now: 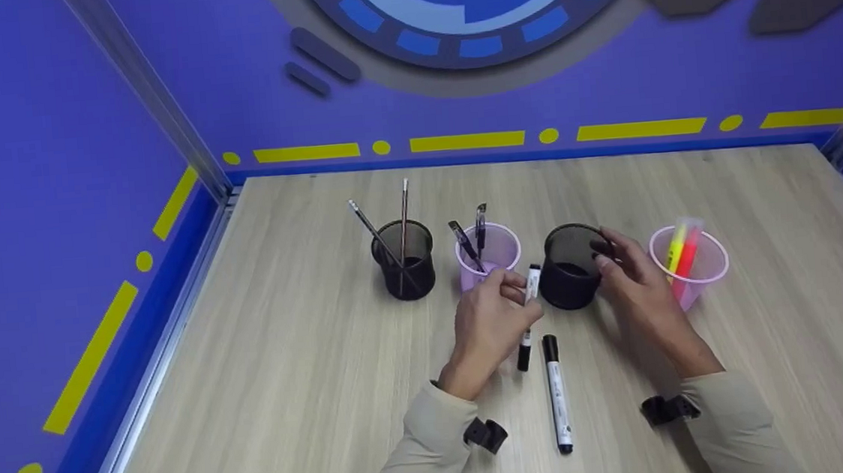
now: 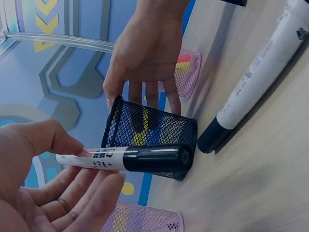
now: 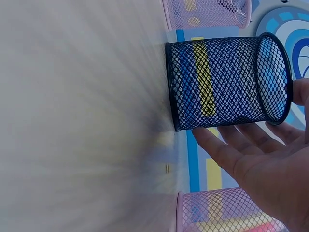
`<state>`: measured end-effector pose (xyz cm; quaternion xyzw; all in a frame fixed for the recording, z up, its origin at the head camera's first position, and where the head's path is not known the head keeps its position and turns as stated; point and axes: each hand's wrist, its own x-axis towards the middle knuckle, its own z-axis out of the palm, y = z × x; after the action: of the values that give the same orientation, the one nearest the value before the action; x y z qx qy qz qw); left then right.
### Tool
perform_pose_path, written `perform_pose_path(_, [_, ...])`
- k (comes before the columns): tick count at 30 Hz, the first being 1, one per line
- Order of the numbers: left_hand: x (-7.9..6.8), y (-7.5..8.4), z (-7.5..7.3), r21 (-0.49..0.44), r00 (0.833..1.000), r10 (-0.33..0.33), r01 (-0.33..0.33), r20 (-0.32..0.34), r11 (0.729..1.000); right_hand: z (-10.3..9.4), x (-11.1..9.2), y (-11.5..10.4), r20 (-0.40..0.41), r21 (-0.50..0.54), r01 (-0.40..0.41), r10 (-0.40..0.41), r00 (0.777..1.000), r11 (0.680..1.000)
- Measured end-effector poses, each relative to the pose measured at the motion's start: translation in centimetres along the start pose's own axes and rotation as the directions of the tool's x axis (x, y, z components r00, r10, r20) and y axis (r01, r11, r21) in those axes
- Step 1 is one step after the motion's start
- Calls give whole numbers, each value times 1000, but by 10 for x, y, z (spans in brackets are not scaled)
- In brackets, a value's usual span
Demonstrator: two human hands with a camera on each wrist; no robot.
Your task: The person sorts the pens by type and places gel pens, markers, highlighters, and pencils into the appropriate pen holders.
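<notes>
My left hand (image 1: 490,326) pinches a whiteboard marker (image 2: 107,160) between thumb and fingers, its black-capped end pointing toward the table in the head view. That marker is in front of a black mesh pen cup (image 1: 570,290), which stands upright with nothing seen inside. My right hand (image 1: 643,296) holds this cup from its right side, thumb by the rim (image 3: 288,92) and fingers along the mesh wall. A second whiteboard marker (image 1: 558,395), white with black ends, lies on the table between my forearms.
Left of the hands stand a black mesh cup (image 1: 412,286) with two pencils and a pink mesh cup (image 1: 508,241) with two pens. On the right, beside my right hand, another pink cup (image 1: 712,274) holds yellow and red highlighters (image 1: 685,253). A blue wall (image 1: 487,111) borders the table's back.
</notes>
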<state>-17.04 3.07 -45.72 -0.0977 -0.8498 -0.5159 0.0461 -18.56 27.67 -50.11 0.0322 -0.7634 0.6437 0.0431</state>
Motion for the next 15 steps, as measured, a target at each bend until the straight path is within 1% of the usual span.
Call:
perform_pose_path(4, [6,3,-1,-123,1000,15,-18,-21,992,0,0,0,-2,6,3,-3,1000,1000])
perform_pose_path(6, [9,5,-1,-182,1000,16,-20,-26,983,-1,0,0,-1,5,6,-6,1000,1000])
perform_pose_path(9, [13,7,-2,-271,1000,7,-12,-20,962,-1,0,1,4,6,11,-11,1000,1000])
perform_pose_path(13, [20,11,-4,-344,1000,-6,1,-13,939,-1,-1,2,6,-1,16,-16,1000,1000])
perform_pose_path(15, [23,14,-5,-357,1000,-5,-1,-17,934,-1,-1,2,3,-16,15,-15,1000,1000])
